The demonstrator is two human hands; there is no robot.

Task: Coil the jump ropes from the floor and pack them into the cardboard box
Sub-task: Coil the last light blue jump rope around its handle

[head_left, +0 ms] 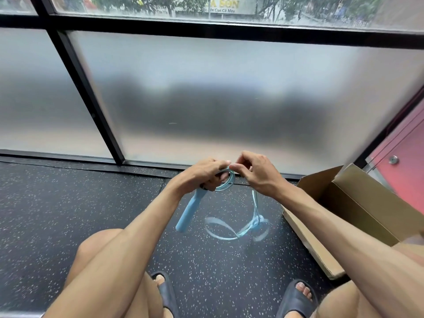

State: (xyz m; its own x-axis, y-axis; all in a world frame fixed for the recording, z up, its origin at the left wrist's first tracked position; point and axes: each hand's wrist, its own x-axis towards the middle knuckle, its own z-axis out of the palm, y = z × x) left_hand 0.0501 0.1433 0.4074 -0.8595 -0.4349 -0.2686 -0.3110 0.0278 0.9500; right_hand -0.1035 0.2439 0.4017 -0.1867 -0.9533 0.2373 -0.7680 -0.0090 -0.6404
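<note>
Floor (68,214); left hand (202,175) (curled) round rope (231,181)

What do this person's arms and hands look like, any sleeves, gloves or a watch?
The left arm and right arm are bare as far up as the view shows, with no sleeves. The left hand and right hand wear no gloves, and neither wrist carries a watch or bracelet. No ring is plain to see.

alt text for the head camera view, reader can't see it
A squatting person coils a light blue jump rope: the left hand grips the coil and one handle, the right hand pinches the cord. An open cardboard box stands on the dark speckled floor at right.
</note>
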